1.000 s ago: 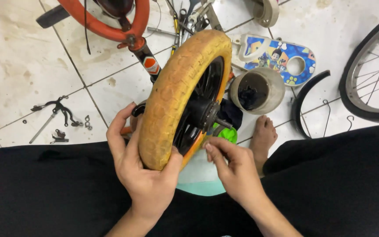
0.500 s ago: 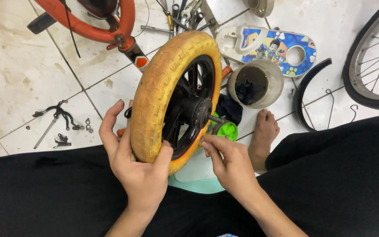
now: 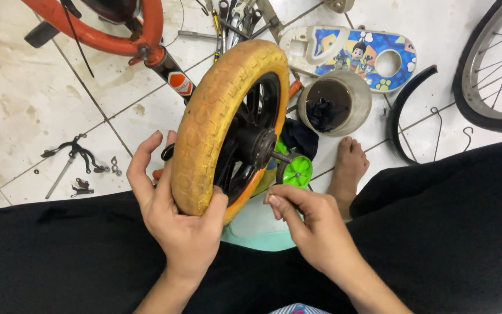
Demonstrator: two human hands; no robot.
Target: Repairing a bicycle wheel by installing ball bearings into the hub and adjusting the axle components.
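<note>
While the small black-spoked wheel with a worn yellow rubber tyre (image 3: 216, 110) is gripped upright by the left hand (image 3: 178, 224), the right hand's (image 3: 315, 229) fingers are curled loosely below its black axle (image 3: 280, 157), gripping nothing visible.

The wheel (image 3: 222, 116) stood between the hands. A cup (image 3: 335, 104) sat to its right, small metal parts (image 3: 74, 163) lay left, and a bike frame (image 3: 106, 29) lay behind.

A makeshift bicycle repair spot on a home floor is shown: stained white floor tiles (image 3: 24, 110) are strewn with loose brake parts (image 3: 74, 154) at left, tools (image 3: 233, 17) at top, an orange bicycle frame (image 3: 117, 35) upper left, and a spoked wheel (image 3: 495, 70) upper right.
</note>
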